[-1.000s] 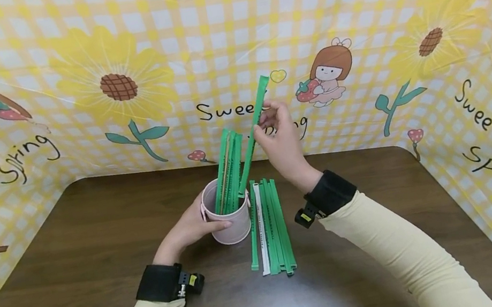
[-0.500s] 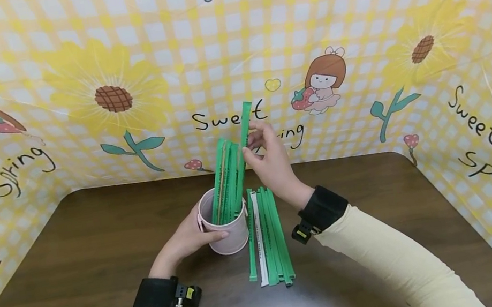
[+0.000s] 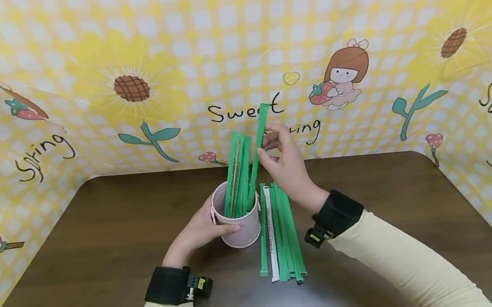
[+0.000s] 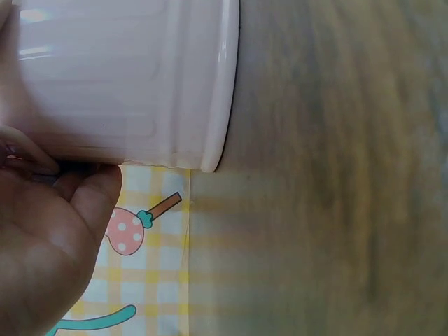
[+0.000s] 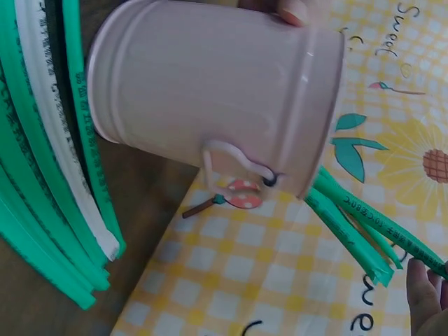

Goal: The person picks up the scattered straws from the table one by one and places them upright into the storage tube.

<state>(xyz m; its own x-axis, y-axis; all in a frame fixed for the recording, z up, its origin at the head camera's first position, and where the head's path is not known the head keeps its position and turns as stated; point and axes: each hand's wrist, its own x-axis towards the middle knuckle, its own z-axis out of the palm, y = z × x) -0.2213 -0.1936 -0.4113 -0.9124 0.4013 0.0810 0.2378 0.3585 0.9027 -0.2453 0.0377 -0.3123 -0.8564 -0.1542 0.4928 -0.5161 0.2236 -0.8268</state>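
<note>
My left hand (image 3: 199,227) grips a small pale pink bucket (image 3: 242,232), thumb across its front; the bucket stands on the table. Several green wrapped straws (image 3: 236,177) lean upright inside it, a thin brownish strip among them. Between thumb and fingers, my right hand (image 3: 288,163) pinches one green wrapped straw (image 3: 262,121) near its upper part, its lower end at the bucket's mouth beside the others. The right wrist view shows printed writing on this straw (image 5: 371,213) and the bucket's side handle (image 5: 231,157). In the left wrist view, fingers (image 4: 84,203) touch the bucket wall.
Right of the bucket, a row of green wrapped straws (image 3: 284,234) lies on the brown table (image 3: 102,286), with one white wrapped straw (image 3: 271,236) among them. A yellow checked cloth (image 3: 227,42) with printed flowers hangs at the back and sides.
My right hand has moved down with the straw, lowering it into the bucket beside the bundle. The left hand keeps its grip on the bucket. The head view has shifted slightly.
</note>
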